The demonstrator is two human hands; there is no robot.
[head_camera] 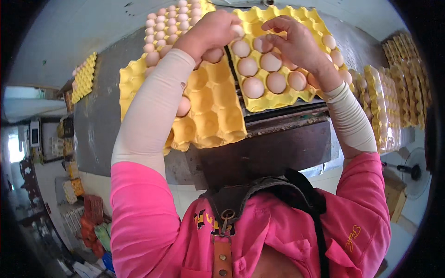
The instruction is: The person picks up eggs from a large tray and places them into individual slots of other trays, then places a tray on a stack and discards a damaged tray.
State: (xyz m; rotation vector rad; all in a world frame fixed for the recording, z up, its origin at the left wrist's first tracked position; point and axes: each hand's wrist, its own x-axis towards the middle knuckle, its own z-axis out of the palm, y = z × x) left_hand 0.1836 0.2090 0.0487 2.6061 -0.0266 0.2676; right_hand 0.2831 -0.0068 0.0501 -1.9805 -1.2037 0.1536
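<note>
My left hand (217,33) reaches over the gap between two yellow egg trays, its fingertips closed on a pale egg (238,31) by the near-left edge of the right tray (269,104). Above that right tray, my right hand (295,41) holds nothing, with its thumb and fingers apart close to a brownish egg (262,44). Several eggs fill the tray's nearer cups, while some cups at its far side are bare. The left tray (212,87) holds a single egg (183,106) in its near half and several more farther back, partly hidden by my left forearm.
A tray full of eggs (172,22) stands behind the left tray. Another yellow tray (84,78) sits at the grey tabletop's (99,139) left edge. Stacked egg trays (379,104) stand to the right, near a fan (415,172). A dark panel (267,149) lies below the right tray.
</note>
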